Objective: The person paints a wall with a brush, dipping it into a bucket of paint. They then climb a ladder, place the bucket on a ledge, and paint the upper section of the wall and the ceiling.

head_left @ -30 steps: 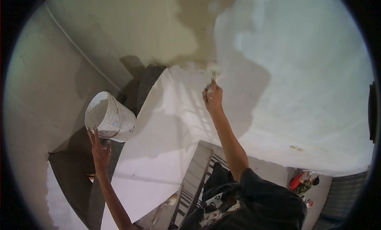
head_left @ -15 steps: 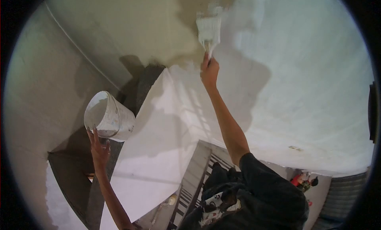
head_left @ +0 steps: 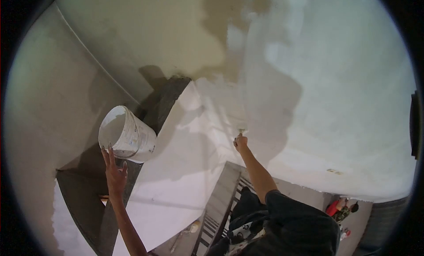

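A paintbrush (head_left: 241,131) is gripped by its handle in my right hand (head_left: 240,142), against the white-painted lower part of the wall (head_left: 265,101). Only a little of the brush shows past my fingers. On the left a white paint bucket (head_left: 140,137) sits tilted in view on a dark ledge, its mouth facing left. At its near rim is my left hand (head_left: 115,178), fingers stretched out and spread, the fingertips at the rim and the thumb apart. White paint marks the fingertips.
A white sloping surface (head_left: 172,185) lies between my arms. Below it are a dark railing (head_left: 212,225) and another brush (head_left: 174,242). A person in red (head_left: 338,207) is far down at the lower right. Unpainted beige wall (head_left: 168,31) spans the upper left.
My right hand has brought the paintbrush down the wall, from the upper middle to near the sloping surface. My left hand stays at the bucket's rim; the view has shifted slightly.
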Motion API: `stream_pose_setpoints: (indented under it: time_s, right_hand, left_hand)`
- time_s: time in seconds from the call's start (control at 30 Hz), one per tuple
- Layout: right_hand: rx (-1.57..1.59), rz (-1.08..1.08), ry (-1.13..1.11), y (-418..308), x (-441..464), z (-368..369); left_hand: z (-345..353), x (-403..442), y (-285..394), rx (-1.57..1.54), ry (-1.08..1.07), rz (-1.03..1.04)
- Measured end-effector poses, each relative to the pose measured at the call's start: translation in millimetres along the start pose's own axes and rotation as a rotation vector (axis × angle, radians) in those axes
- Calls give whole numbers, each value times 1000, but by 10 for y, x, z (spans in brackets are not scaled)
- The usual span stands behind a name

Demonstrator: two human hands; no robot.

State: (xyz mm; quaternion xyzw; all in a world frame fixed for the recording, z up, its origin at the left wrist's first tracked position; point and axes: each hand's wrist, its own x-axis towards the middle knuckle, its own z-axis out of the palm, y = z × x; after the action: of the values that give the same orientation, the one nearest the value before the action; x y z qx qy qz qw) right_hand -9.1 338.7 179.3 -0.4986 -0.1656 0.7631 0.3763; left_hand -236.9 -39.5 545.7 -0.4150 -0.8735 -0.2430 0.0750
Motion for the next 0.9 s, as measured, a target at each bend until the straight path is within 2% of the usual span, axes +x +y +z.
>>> stream_pose_setpoints:
  time_s: [0.03, 0.13, 0.17, 0.23, 0.37, 0.5, 0.57, 0.67, 0.7, 0.8, 0.87, 0.9]
  right_hand:
    - [211, 99, -14, -59, -45, -8]
    - [-75, -145, -68, -407, -100, 157]
    - [76, -137, -137, -544, -229, 255]
    - [32, -251, -97, -807, -751, 612]
    - [101, -390, -299, -1319, -1548, 1141]
    - [95, -524, -440, -1820, -2180, 1588]
    - [-3, -686, -446, -2012, -2330, 1774]
    - [-208, -922, -340, -2185, -2252, 1904]
    - [-246, -891, -315, -2224, -2292, 1867]
    - [-382, -954, -171, -2075, -1823, 1522]
    - [-557, -1078, -5, -1807, -1274, 1140]
    - [-606, -1059, 52, -1699, -1172, 929]
  left_hand:
    - [7, 4, -5, 11, 24, 15]
    - [-11, 11, -26, 31, 10, 15]
    - [-13, 6, -26, 34, -12, 7]
    - [-12, -9, 3, 14, -16, -22]
    - [-31, 6, 58, -34, -40, -59]
    - [54, -32, -54, 102, 13, 39]
    - [72, -2, -47, 118, 37, 29]
    - [94, 0, -28, 176, 98, 111]
    - [117, 14, -66, 162, 94, 98]
    - [150, 18, -93, 98, 85, 39]
    - [75, 11, 29, 42, 50, -12]
    - [126, 9, -100, 197, 102, 96]
